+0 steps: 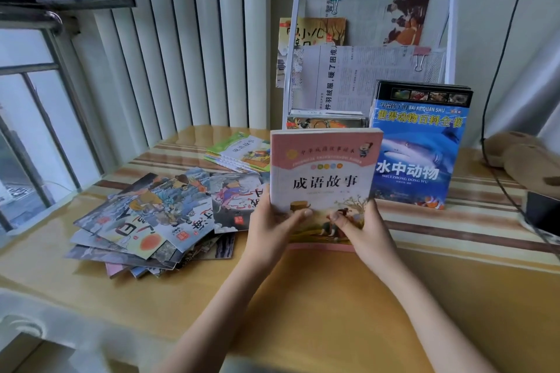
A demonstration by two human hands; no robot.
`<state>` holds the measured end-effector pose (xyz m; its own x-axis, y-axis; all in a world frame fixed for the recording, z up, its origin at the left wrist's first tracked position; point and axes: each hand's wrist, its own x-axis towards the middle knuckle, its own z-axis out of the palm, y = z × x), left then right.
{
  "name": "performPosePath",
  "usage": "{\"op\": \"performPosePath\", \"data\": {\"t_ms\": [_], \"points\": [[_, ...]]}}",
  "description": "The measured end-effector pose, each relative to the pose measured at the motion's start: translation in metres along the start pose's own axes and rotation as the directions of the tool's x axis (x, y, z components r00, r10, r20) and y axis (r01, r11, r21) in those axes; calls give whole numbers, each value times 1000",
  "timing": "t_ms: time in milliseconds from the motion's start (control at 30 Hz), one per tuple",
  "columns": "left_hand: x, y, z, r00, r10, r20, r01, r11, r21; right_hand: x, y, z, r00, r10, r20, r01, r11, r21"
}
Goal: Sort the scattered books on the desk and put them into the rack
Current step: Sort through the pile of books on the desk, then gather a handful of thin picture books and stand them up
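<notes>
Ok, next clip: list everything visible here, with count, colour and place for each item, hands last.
pink book: one, pink and white cover, held upright over the desk centre
blue animal book: one, blue with a shark, standing at the rack's foot, right of the pink book
picture books: a scattered pile, count unclear, grey-blue covers, desk left
green books: a small fanned stack, count unclear, behind the pile
rack: one, white wire, desk rear, holding clipped newspapers
desk: one, yellow, striped cloth toward the back
plush toy: one, brown, far right
radiator: one, white, behind the desk
left hand: gripping the pink book's lower left
right hand: gripping its lower right
</notes>
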<state>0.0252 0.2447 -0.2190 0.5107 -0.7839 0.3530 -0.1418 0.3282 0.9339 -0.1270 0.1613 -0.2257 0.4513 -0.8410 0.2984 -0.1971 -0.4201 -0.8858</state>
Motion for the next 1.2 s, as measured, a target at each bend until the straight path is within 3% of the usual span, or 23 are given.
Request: {"op": "performPosePath", "data": {"t_ms": [133, 233, 300, 400, 533, 600, 700, 800, 867, 933, 1033, 1100, 1133, 1200], "points": [[13, 13, -11, 974, 75, -215, -88, 995, -51, 25, -35, 26, 989, -106, -100, 105, 994, -15], [44, 32, -39, 907, 93, -411, -144, 985, -95, 73, -73, 67, 938, -332, -100, 303, 925, -228], [77, 38, -60, 841, 10, -541, -77, 992, -101, 116, -94, 105, 904, -424, -55, 358, 821, -445], [136, 29, -90, 787, -169, -594, 126, 985, -114, 184, -112, 155, 929, -371, 12, 289, 704, -649], [204, 1, -111, 782, -409, -469, 393, 909, -138, 267, -99, 188, 959, -282, 21, 204, 637, -744], [228, -10, -112, 755, -552, -354, 523, 832, -183, 298, -81, 201, 953, -300, 44, 204, 526, -826], [244, -36, -117, 722, -674, -157, 675, 736, -54, 330, -55, 215, 938, -321, 129, 247, 362, -899], [244, -64, -123, 713, -701, -3, 693, 703, 161, 348, -20, 221, 953, -162, 255, 295, 307, -905], [246, -73, -125, 756, -655, 16, 609, 711, 352, 349, -2, 221, 943, 81, 321, 260, 418, -870], [244, -75, -127, 822, -570, 2, 498, 720, 484, 347, 2, 222, 911, 180, 371, 246, 485, -839], [236, -69, -129, 892, -450, -52, 419, 776, 472, 336, -14, 227, 921, 43, 387, 341, 391, -855], [228, -54, -129, 959, -229, -170, 283, 828, 484, 318, -25, 228, 919, -71, 388, 385, 372, -844], [226, -45, -131, 965, -84, -248, 200, 847, 493, 305, -29, 229, 914, -116, 390, 403, 387, -829], [219, -23, -139, 935, 110, -338, 101, 830, 549, 270, -39, 227, 930, -127, 344, 358, 516, -778]]}}
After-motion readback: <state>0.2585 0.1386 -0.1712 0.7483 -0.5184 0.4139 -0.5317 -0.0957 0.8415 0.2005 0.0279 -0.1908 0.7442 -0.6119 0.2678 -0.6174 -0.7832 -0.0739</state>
